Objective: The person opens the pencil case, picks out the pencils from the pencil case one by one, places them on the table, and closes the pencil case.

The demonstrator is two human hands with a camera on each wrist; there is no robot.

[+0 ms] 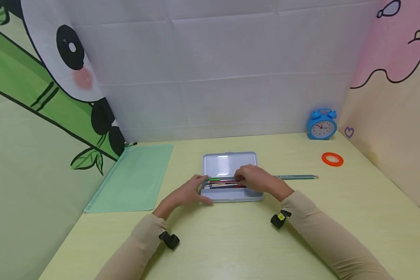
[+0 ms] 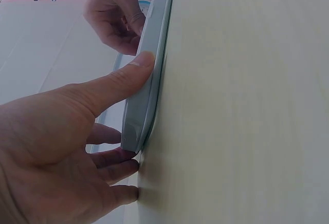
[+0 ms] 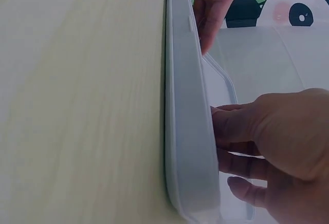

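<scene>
A pale blue-grey pencil case (image 1: 231, 195) lies on the table with its lid (image 1: 222, 165) raised at the back. Several pens and pencils (image 1: 220, 186) lie inside, side by side. My left hand (image 1: 190, 191) holds the case's left end, its thumb (image 2: 128, 77) on the front wall and its fingers around the end. Bent over the case's right half, my right hand (image 1: 253, 178) reaches in with curled fingers (image 3: 231, 124). The front wall and the hand itself hide those fingertips. Beyond that hand, green pencils (image 1: 297, 177) lie on the table, pointing right.
A mint-green zip pouch (image 1: 136, 179) lies flat at the left. At the back right stands a blue alarm clock (image 1: 322, 125), with an orange ring of tape (image 1: 332, 159) in front of it. A white sheet (image 1: 213, 77) hangs behind the table.
</scene>
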